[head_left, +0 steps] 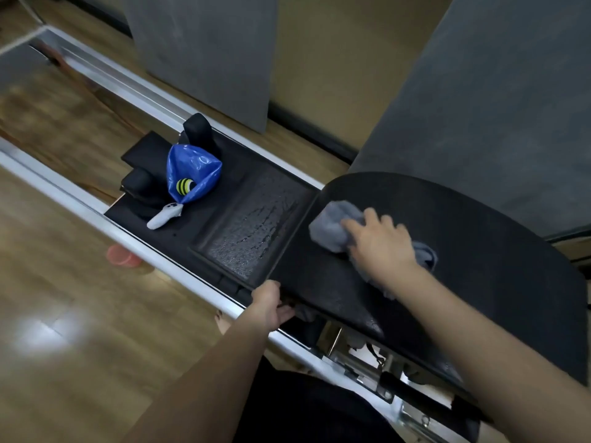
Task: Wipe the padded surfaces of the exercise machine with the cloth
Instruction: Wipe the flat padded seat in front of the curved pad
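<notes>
A black curved pad (pixel 463 238) arches over the near end of the exercise machine. My right hand (pixel 380 243) presses a grey cloth (pixel 332 225) flat on the pad's upper left part; a fold of cloth sticks out behind the hand. My left hand (pixel 270 302) grips the pad's lower left edge, fingers curled under it. Beyond lies the flat black carriage pad (pixel 252 219), wet and streaked in its recessed middle. Two black shoulder blocks (pixel 198 129) stand at the far end.
A blue plastic bag (pixel 195 174) with a yellow-and-black striped object and a white controller (pixel 163 215) lie on the carriage. Silver rails (pixel 134 87) run diagonally. An orange cup (pixel 123 254) sits on the wooden floor at left. Grey panels stand behind.
</notes>
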### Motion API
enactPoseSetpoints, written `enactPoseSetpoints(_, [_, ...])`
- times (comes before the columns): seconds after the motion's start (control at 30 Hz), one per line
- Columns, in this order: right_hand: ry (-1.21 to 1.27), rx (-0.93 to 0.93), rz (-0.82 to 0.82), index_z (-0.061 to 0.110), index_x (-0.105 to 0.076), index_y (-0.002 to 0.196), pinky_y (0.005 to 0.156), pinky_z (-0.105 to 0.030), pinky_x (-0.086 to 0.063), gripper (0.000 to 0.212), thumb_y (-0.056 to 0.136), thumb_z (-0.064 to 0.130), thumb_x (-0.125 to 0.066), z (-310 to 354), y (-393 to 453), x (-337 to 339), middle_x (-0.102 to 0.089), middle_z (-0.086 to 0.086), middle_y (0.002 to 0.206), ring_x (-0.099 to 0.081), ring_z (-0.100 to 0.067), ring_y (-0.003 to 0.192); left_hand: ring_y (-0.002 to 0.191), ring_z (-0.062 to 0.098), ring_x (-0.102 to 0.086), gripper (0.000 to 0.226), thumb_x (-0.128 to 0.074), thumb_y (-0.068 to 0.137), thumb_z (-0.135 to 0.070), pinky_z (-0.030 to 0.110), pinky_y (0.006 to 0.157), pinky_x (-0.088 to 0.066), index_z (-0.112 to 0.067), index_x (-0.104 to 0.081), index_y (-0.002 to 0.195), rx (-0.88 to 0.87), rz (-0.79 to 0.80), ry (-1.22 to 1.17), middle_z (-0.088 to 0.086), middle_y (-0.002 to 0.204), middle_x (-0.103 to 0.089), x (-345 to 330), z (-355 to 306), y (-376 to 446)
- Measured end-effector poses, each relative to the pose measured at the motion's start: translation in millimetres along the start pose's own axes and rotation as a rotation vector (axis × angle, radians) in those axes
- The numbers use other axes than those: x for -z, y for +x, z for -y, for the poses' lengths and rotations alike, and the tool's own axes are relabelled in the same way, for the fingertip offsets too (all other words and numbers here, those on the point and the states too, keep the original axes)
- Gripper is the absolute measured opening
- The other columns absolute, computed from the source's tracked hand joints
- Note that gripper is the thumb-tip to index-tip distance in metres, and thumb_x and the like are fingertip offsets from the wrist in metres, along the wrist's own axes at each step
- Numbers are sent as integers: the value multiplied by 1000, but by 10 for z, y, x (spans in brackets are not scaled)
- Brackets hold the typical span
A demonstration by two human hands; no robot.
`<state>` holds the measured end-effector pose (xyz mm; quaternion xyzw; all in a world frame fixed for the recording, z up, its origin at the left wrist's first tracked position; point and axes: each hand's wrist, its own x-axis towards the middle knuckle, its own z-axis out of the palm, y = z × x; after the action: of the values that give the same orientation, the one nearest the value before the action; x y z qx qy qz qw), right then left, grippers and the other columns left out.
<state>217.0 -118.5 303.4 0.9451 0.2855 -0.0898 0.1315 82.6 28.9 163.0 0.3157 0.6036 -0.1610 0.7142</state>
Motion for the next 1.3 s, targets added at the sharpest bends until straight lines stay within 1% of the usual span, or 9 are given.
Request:
enactPoseSetpoints(0.17, [7, -324, 87, 33, -42, 135, 84, -48, -41, 51, 89, 30, -64, -219, 712, 89, -39, -10, 124, -45, -35, 111, 92, 35, -62, 44, -42, 97, -19, 45, 83, -48, -3, -42, 138, 56, 114, 147, 19, 126, -48, 194, -198, -34])
enactPoseSetpoints(0.33, [-135, 77, 19, 31, -53, 123, 77, -43, -41, 37, 87, 29, -59, 513, 235, -40, -46, -10, 123, -51, -34, 101, 95, 33, -64, 30, -37, 99, -20, 42, 87, -45, -8, -48, 124, 68, 160, 233, 20, 126, -53, 316, -330, 74])
enactPoseSetpoints(0.47, [-51, 415, 147, 32, -63, 109, 70, -45, -44, 37, 73, 33, -74, 1021, -283, -116, -56, -8, 110, -55, -32, 87, 78, 25, -65, 34, -34, 97, -22, 37, 78, -49, -9, -61, 112, 75, 144, 296, 10, 98, -68, 389, -340, 192])
enactPoseSetpoints(0.53, [-9, 376, 206, 35, -53, 125, 78, -44, -43, 43, 83, 35, -64, 997, -121, -80, -49, -7, 120, -53, -33, 100, 78, 23, -65, 29, -35, 98, -21, 33, 73, -47, -10, -62, 103, 88, 166, 300, 9, 88, -67, 434, -376, 180])
enactPoseSetpoints(0.63, [-55, 167, 231, 36, -39, 138, 83, -43, -41, 51, 90, 33, -57, 750, 505, -45, -42, -7, 125, -48, -34, 111, 91, 28, -65, 27, -32, 101, -20, 37, 92, -45, -10, -57, 98, 131, 180, 314, 14, 95, -66, 458, -420, 224])
enactPoseSetpoints(0.8, [-165, -160, 316, 30, -41, 140, 86, -45, -40, 68, 81, 24, -74, 482, 1367, 15, -38, -9, 131, -44, -35, 116, 102, 31, -62, 39, -37, 104, -31, 41, 87, -46, -10, -46, 136, 118, 173, 372, 18, 116, -56, 382, -492, 323])
enactPoseSetpoints(1.0, [-239, 248, 301, 25, -48, 137, 90, -43, -35, 38, 98, 24, -45, 1149, 833, -102, -38, -9, 137, -43, -34, 117, 105, 30, -62, 33, -35, 104, -31, 37, 88, -45, -13, -51, 126, 134, 192, 397, 16, 116, -57, 393, -467, 401])
enactPoseSetpoints(1.1, [-156, 462, 371, 23, -51, 133, 90, -44, -35, 34, 100, 23, -41, 1458, 507, -151, -39, -9, 136, -43, -34, 118, 99, 28, -65, 37, -34, 102, -26, 31, 74, -47, -7, -58, 122, 137, 179, 378, 14, 111, -63, 500, -454, 477])
enactPoseSetpoints(1.3, [-214, 216, 541, 25, -41, 142, 89, -44, -39, 76, 75, 21, -78, 1314, 1122, -179, -38, -7, 133, -43, -33, 119, 90, 26, -66, 24, -33, 104, -18, 29, 69, -46, -17, -55, 113, 98, 108, 269, 5, 111, -62, 604, -605, 576])
